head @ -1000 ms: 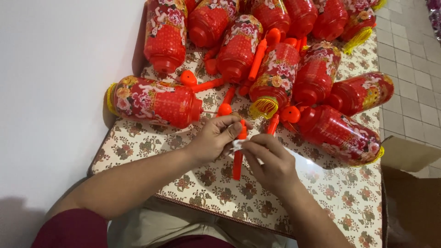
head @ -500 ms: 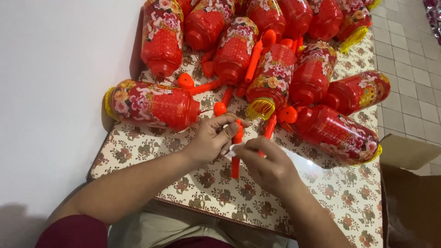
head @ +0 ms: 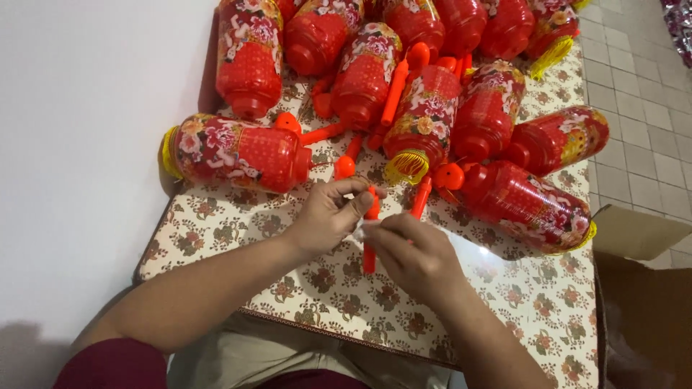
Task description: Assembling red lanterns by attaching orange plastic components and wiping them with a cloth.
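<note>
Left hand: I see it curled, thumb and fingers pinching the upper part of the orange stick.
Stick: thin, bright orange plastic, upright in my view, lower end showing below both hands over the flowered table.
Right hand: fingers drawn together on a small clear wrapper at the stick; I cannot tell how tight the hold is.
Lanterns: red flowered cylinders with yellow tassels, lying heaped beyond my hands, more orange sticks between them.
Cardboard box: far right, open; contents unclear.
</note>
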